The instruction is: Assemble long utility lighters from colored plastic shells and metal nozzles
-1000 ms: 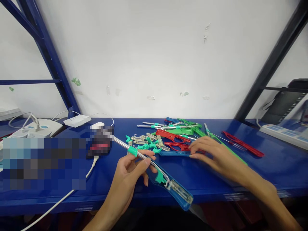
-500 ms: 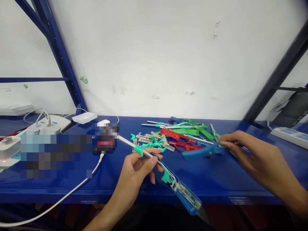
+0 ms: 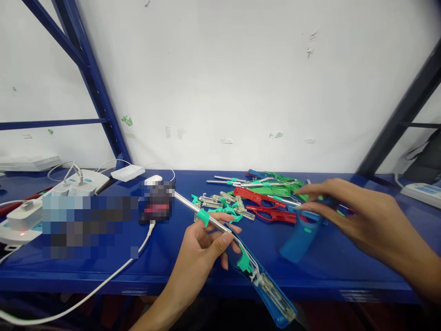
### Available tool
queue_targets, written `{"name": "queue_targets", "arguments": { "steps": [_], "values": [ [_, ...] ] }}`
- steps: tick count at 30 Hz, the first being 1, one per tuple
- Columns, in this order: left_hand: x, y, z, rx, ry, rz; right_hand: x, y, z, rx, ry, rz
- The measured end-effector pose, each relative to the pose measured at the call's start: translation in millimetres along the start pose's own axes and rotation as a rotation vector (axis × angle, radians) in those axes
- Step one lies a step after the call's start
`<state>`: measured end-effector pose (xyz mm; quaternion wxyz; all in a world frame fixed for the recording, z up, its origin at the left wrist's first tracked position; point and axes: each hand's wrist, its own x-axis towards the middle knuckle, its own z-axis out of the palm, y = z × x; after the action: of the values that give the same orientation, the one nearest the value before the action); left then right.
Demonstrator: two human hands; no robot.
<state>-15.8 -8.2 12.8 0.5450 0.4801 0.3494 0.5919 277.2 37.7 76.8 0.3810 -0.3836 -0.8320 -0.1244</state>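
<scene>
My left hand [image 3: 206, 248] is closed around a partly assembled lighter [image 3: 262, 280], gripping it near the metal tube [image 3: 186, 203]. Its blue half-shell lies open side up, showing a green trigger [image 3: 244, 262], white wires and a clear fuel tank [image 3: 277, 298]. A green collar [image 3: 203, 218] sits on the tube. My right hand [image 3: 347, 220] pinches the end of a blue lighter shell [image 3: 301, 236], which hangs tilted over the table. Behind it lie red shells [image 3: 258, 196], green shells [image 3: 272, 190], and several small clear tanks [image 3: 212, 202] among loose green triggers [image 3: 237, 218].
The blue table [image 3: 155, 269] ends at a front edge below my hands. On the left are a power strip [image 3: 25, 230] with plugs, a white cable [image 3: 117, 271] and a pixelated patch. Blue shelf posts [image 3: 99, 92] stand at both sides, before a white wall [image 3: 220, 82].
The blue shell in my right hand has swung from nearly level to hanging down, and that hand has shifted slightly left. My left hand keeps its grip on the lighter; the view has shifted slightly.
</scene>
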Motion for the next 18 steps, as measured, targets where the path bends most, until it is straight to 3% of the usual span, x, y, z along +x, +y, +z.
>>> {"name": "queue_targets", "arguments": {
  "steps": [8, 18],
  "values": [
    [2.2, -1.6, -3.0, 0.008, -0.055, -0.005, 37.1, -21.4, 14.0, 0.244, -0.156, 0.066],
    [-0.6, 0.1, -3.7, -0.001, -0.089, -0.03, 52.3, -17.2, 19.4, 0.136, -0.277, -0.179]
  ]
}}
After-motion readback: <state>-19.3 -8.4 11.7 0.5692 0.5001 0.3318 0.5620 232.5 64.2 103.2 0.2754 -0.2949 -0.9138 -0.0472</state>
